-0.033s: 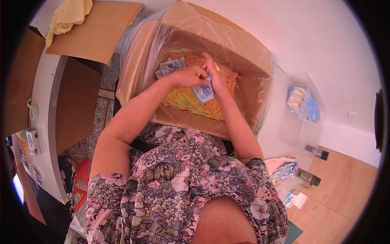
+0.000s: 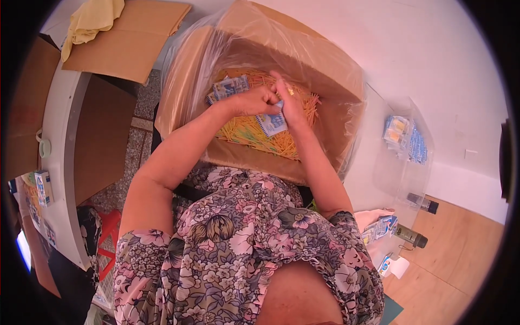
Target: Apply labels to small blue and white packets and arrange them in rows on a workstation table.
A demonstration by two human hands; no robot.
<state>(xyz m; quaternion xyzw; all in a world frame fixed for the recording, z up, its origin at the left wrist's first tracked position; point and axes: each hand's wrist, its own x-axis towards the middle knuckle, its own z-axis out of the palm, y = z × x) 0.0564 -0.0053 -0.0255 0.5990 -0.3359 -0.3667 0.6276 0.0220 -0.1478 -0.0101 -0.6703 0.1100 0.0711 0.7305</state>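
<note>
Both my hands meet over the inside of a large cardboard box [image 2: 187,92] lined with clear plastic. My left hand [image 2: 253,102] is closed, its fingertips pinching the upper end of a small blue-and-white packet [image 2: 272,124] with zigzag edges. Close against it, my right hand [image 2: 291,107] is curled with its fingers pointing forward. A bit of yellow shows by its palm, too small to name. Beneath the hands lies a heap of thin yellow, orange and green sticks [image 2: 244,132]. More blue packets [image 2: 230,86] rest on the heap at its far left.
At right, a clear plastic bin [image 2: 428,127] holds several packets [image 2: 397,130]. A dark bottle [image 2: 410,236] lies nearer me. Far left are a flat cardboard sheet [image 2: 127,40] with a yellow cloth [image 2: 92,21] and a white table [image 2: 65,146]. A red stool [image 2: 110,238] stands below.
</note>
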